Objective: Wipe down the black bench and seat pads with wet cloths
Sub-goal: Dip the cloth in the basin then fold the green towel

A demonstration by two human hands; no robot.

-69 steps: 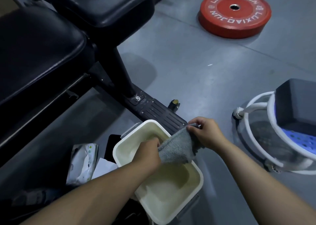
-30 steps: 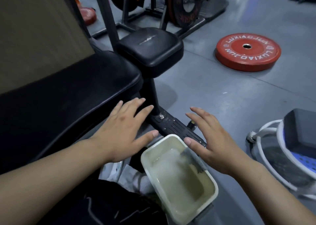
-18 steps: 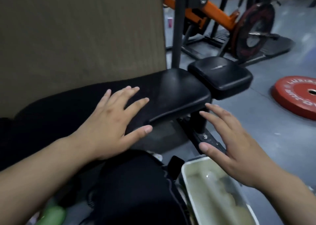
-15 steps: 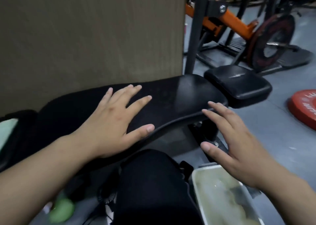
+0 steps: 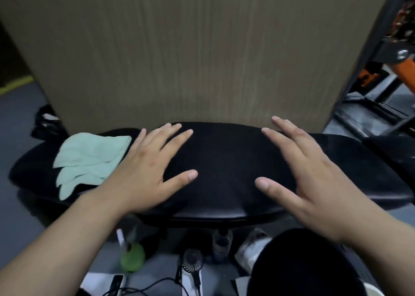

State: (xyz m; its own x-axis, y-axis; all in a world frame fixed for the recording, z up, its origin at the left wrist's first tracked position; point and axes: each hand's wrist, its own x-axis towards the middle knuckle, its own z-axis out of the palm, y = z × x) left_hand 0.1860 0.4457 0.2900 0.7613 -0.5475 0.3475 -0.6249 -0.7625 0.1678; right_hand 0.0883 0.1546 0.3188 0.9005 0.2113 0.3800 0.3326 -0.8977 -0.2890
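Fingers (image 5: 173, 144) of left hand (image 5: 143, 174) and right hand (image 5: 314, 183) now spread straight and empty over the black bench pad (image 5: 224, 161) (grey cloth no longer held), so wiping likely resumes with the mint cloth (image 5: 89, 158) lying on the pad's left part.

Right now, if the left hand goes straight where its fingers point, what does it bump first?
Probably the brown panel behind the black bench, past bare pad, though depth is unclear. The green cloth lies beside the left hand, out of its line.
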